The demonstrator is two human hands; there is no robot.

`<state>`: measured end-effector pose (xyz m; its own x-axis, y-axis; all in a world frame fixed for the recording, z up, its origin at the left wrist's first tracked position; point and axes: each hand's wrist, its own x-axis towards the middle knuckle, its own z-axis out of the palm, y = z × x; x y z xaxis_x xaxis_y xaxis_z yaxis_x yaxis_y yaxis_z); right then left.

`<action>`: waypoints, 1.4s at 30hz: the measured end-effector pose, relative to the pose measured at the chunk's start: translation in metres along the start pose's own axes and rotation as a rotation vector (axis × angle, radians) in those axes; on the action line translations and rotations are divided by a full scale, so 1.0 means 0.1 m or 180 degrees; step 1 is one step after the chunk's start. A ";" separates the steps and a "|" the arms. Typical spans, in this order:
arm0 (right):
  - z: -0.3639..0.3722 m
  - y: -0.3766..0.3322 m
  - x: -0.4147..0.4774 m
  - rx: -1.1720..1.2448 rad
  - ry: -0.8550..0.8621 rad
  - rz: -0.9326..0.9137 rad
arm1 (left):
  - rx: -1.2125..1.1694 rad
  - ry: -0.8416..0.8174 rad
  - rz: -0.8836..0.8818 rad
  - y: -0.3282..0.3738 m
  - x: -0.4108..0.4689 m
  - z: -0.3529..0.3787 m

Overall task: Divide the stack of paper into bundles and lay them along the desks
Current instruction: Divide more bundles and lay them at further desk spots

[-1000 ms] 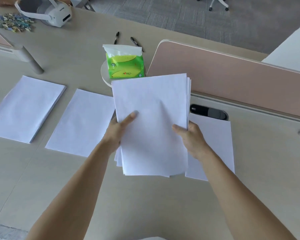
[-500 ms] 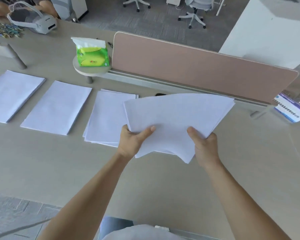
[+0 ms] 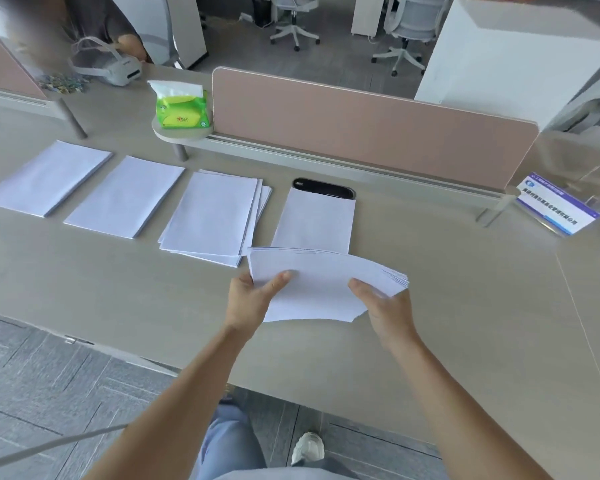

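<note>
We held the stack of paper (image 3: pixel 326 285) in both hands, raised just above the surface (image 3: pixel 465 306) with its long side running left to right. The sheets bowed slightly upward and were fanned at the right corner. The left hand (image 3: pixel 248 299) was clamped on the near left corner, thumb on top and fingers beneath. The right hand (image 3: pixel 388 313) was clamped on the near right edge in the same way. The two hands were set apart, with the width of the sheets between them.

In our view, the stack's far edge overlapped the near end of the fourth bundle (image 3: pixel 314 221), which lay flat with its far edge at a black cable port (image 3: pixel 324 188). To its left lay the third bundle (image 3: pixel 215 216), its sheets loosely skewed. Further left were the second bundle (image 3: pixel 125 197) and the first bundle (image 3: pixel 47 178), both squared and near one another in a row.

Behind the row stood a pink divider panel (image 3: pixel 371 129). At its left end a green tissue pack (image 3: pixel 181 110) sat on a small round shelf (image 3: pixel 174 135). A white headset (image 3: pixel 115 69) and scattered small pieces (image 3: pixel 63 83) lay at the far left. A clear sign holder (image 3: pixel 555 206) stood at the right. Office chairs (image 3: pixel 293 29) stood on the floor beyond.
</note>
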<state>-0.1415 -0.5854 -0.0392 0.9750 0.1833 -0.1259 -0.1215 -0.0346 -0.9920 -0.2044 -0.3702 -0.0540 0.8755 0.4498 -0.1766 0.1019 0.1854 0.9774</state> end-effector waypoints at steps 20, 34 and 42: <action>-0.40 0.02 -0.01 -0.0092 -0.0283 0.0443 | 0.0051 -0.0409 0.0016 -0.02 -0.08 0.27; -0.52 -0.22 0.03 -0.0031 0.0228 0.0358 | -0.0009 -0.0699 0.0024 0.07 0.12 0.55; -0.86 -0.31 0.01 -0.0223 0.0744 0.0394 | -0.0028 -0.1024 -0.0167 0.04 0.27 1.03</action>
<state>-0.1209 -0.6689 -0.0075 0.9710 -0.0581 -0.2320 -0.2373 -0.1120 -0.9650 -0.1322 -0.4472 -0.0430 0.9737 0.1405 -0.1793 0.1478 0.2091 0.9666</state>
